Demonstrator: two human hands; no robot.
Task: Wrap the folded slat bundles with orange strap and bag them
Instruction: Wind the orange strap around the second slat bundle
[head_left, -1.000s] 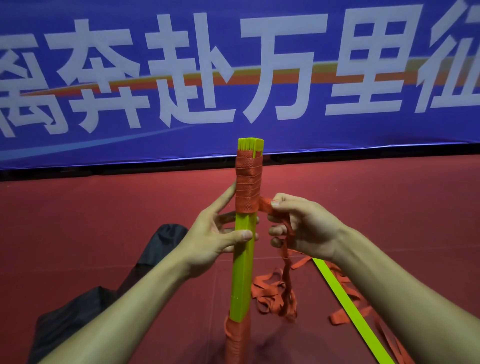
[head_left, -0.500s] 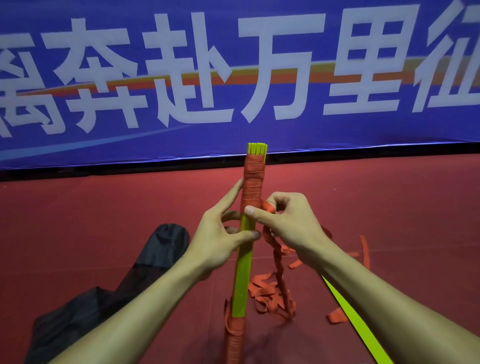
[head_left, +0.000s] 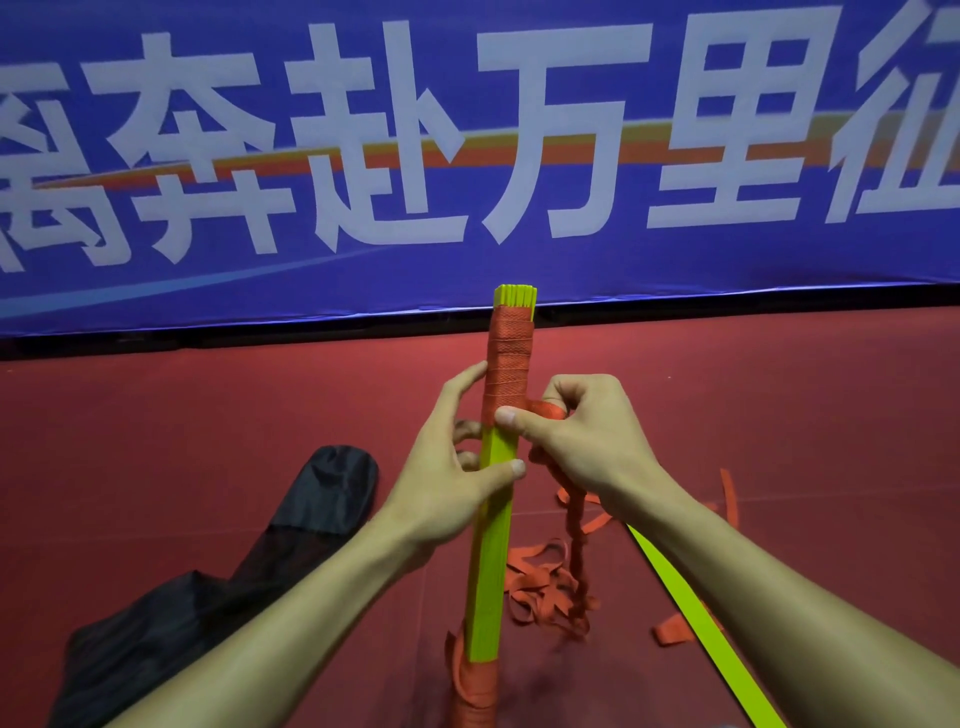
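A yellow-green slat bundle (head_left: 491, 545) stands upright in front of me. Orange strap (head_left: 508, 364) is wound in several turns round its upper part, and more strap wraps its foot. My left hand (head_left: 452, 478) grips the bundle from the left, thumb across the front, index finger lying up along the wrapped part. My right hand (head_left: 587, 441) pinches the strap's free run at the lower edge of the winding, thumb pressed on the bundle. The loose strap (head_left: 545, 587) trails down to a tangle on the floor.
A black bag (head_left: 291, 525) lies on the red floor at the left. A single yellow-green slat (head_left: 691, 618) lies diagonally under my right forearm, with strap pieces around it. A blue banner (head_left: 467, 156) with white characters closes the back.
My right hand brought the strap across to the bundle and its thumb now presses at the winding's lower edge. The bundle turned slightly and the left hand kept its hold.
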